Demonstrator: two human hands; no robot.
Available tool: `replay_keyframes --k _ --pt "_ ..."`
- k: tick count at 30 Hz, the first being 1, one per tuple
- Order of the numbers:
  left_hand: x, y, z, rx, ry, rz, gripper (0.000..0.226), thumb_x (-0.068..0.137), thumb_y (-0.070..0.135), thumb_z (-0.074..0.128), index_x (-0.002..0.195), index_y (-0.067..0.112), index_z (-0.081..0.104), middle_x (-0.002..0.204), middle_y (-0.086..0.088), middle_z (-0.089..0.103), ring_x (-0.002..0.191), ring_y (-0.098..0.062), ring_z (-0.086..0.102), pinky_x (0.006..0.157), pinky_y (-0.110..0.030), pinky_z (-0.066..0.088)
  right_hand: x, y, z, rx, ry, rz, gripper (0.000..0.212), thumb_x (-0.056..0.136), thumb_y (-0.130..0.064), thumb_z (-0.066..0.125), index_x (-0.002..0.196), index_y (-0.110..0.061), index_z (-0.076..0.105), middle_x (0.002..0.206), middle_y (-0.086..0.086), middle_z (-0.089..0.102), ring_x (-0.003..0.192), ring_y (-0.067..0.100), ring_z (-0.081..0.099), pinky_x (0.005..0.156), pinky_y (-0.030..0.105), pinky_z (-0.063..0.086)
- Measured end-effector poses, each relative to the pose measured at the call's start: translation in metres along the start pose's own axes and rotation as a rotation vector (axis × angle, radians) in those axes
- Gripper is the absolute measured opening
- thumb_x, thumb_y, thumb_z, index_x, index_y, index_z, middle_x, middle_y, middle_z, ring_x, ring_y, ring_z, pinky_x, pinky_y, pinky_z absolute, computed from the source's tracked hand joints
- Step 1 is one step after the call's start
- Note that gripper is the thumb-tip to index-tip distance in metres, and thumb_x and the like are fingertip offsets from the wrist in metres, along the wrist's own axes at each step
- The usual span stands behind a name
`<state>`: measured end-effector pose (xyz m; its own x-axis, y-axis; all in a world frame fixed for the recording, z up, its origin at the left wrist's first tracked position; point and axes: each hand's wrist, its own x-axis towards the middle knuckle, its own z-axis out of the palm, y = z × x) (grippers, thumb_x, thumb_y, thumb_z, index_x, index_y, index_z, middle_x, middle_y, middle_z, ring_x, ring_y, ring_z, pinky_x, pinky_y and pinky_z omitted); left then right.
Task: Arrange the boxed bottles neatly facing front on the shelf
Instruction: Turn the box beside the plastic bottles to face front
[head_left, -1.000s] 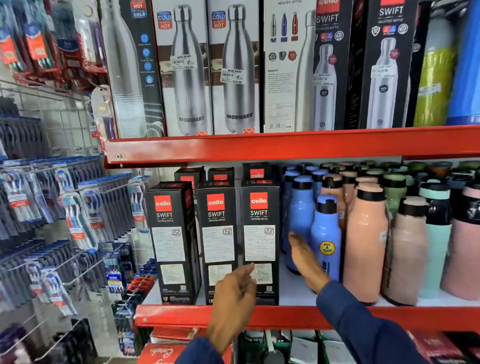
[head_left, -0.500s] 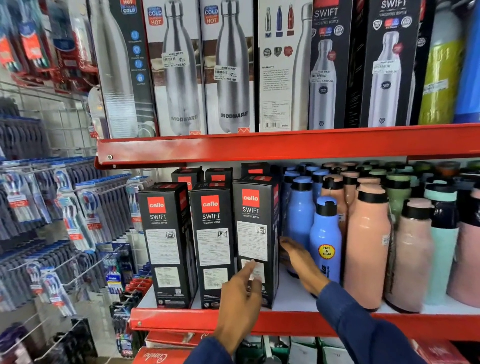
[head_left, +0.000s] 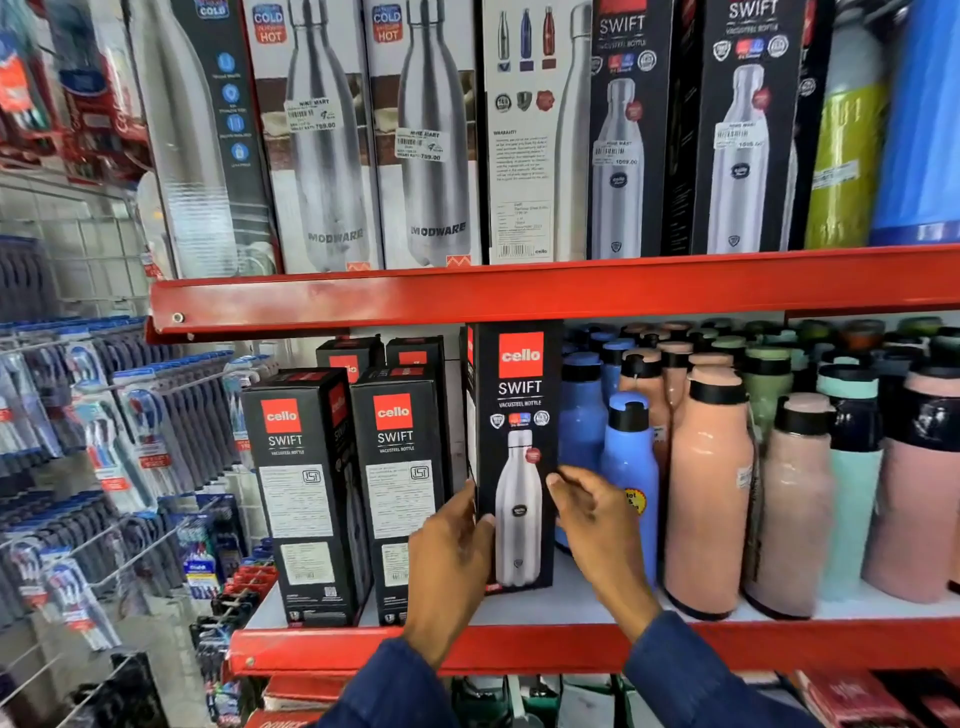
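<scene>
A black Cello Swift bottle box (head_left: 519, 457) stands raised on the red shelf (head_left: 519, 649), its front with the steel bottle picture facing me. My left hand (head_left: 452, 566) grips its left edge low down, and my right hand (head_left: 592, 514) holds its right edge. Two more Swift boxes, one (head_left: 306, 493) at the left and one (head_left: 400, 483) beside it, show their printed backs. More black boxes (head_left: 384, 356) stand behind them.
Loose blue bottles (head_left: 628, 483), peach bottles (head_left: 706, 483) and mint ones crowd the shelf right of the held box. The upper red shelf (head_left: 519, 291) carries tall boxed steel bottles. Hanging toothbrush packs (head_left: 104, 441) fill the rack at the left.
The third box has been turned from its printed back to its picture front and lifted higher. Both hands moved in and closed on its edges.
</scene>
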<state>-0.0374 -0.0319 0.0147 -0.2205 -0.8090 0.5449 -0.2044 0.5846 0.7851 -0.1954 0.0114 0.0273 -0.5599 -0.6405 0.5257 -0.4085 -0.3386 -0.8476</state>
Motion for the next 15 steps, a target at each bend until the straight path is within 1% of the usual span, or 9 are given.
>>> replay_keyframes --k 1,2,4,5,8,10,11,14,15 --pt "0.001 -0.001 -0.001 -0.001 0.013 -0.003 0.044 0.091 0.009 0.063 0.133 0.021 0.058 0.099 0.043 0.058 0.088 0.02 0.058 0.095 -0.019 0.044 -0.003 0.001 0.001 -0.016 0.01 -0.012 0.024 0.087 -0.022 0.066 0.108 -0.01 0.07 0.093 -0.001 0.075 0.085 -0.002 0.069 0.076 0.012 0.054" --pt "0.001 -0.003 -0.002 -0.003 0.024 -0.007 0.044 0.092 0.006 0.062 0.134 0.018 0.056 0.108 0.036 0.057 0.097 0.017 0.059 0.097 -0.018 0.042 -0.006 0.0 0.001 -0.024 0.015 -0.025 0.025 0.087 -0.022 0.067 0.109 -0.009 0.069 0.095 0.0 0.075 0.087 -0.002 0.069 0.074 0.007 0.052" --pt "0.0 -0.007 -0.003 -0.008 0.028 -0.022 0.044 0.092 0.003 0.06 0.135 0.012 0.055 0.118 0.02 0.059 0.114 0.002 0.059 0.102 -0.02 0.043 -0.011 0.002 0.003 -0.045 0.027 -0.043 0.026 0.087 -0.02 0.067 0.11 -0.007 0.069 0.096 0.0 0.074 0.085 -0.009 0.066 0.071 0.001 0.047" --pt "0.0 -0.009 -0.002 -0.015 0.023 -0.025 0.044 0.092 0.002 0.059 0.135 0.012 0.055 0.121 0.015 0.06 0.117 -0.002 0.058 0.103 -0.021 0.043 -0.013 0.004 0.004 -0.056 0.033 -0.047 0.027 0.087 -0.02 0.067 0.11 -0.007 0.069 0.096 0.0 0.073 0.082 -0.014 0.064 0.07 -0.001 0.046" --pt "-0.004 -0.017 -0.001 -0.001 0.011 -0.066 0.043 0.094 0.003 0.058 0.136 0.01 0.054 0.127 0.006 0.062 0.121 -0.004 0.057 0.107 -0.026 0.045 -0.021 0.01 0.007 -0.078 0.042 -0.051 0.027 0.087 -0.019 0.067 0.111 -0.005 0.069 0.097 0.003 0.074 0.076 -0.023 0.059 0.069 -0.004 0.043" --pt "-0.006 -0.023 0.002 0.011 -0.002 -0.069 0.042 0.094 0.005 0.057 0.135 0.011 0.054 0.13 0.002 0.064 0.121 -0.005 0.058 0.108 -0.03 0.047 -0.025 0.016 0.008 -0.089 0.046 -0.044 0.027 0.086 -0.017 0.068 0.11 -0.003 0.069 0.097 0.006 0.074 0.074 -0.025 0.058 0.068 -0.004 0.043" --pt "-0.008 -0.026 0.003 0.017 -0.012 -0.069 0.042 0.094 0.004 0.057 0.135 0.01 0.054 0.129 0.002 0.064 0.121 -0.005 0.058 0.107 -0.03 0.047 -0.026 0.02 0.009 -0.096 0.052 -0.04 0.026 0.086 -0.016 0.068 0.109 -0.003 0.069 0.097 0.007 0.075 0.074 -0.024 0.058 0.068 -0.004 0.044" --pt "-0.015 -0.031 0.004 0.028 -0.032 -0.094 0.042 0.094 0.006 0.057 0.137 0.009 0.052 0.127 0.003 0.063 0.121 -0.005 0.057 0.106 -0.025 0.045 -0.032 0.03 0.011 -0.128 0.043 -0.014 0.027 0.085 -0.018 0.069 0.109 -0.005 0.07 0.099 0.007 0.076 0.079 -0.018 0.063 0.071 0.0 0.047" --pt "-0.016 -0.033 0.004 0.04 -0.034 -0.098 0.042 0.095 0.006 0.056 0.137 0.008 0.052 0.126 0.003 0.064 0.12 -0.005 0.056 0.104 -0.02 0.045 -0.034 0.032 0.012 -0.136 0.036 -0.01 0.027 0.085 -0.019 0.069 0.109 -0.006 0.07 0.099 0.006 0.076 0.082 -0.016 0.064 0.072 0.001 0.048"
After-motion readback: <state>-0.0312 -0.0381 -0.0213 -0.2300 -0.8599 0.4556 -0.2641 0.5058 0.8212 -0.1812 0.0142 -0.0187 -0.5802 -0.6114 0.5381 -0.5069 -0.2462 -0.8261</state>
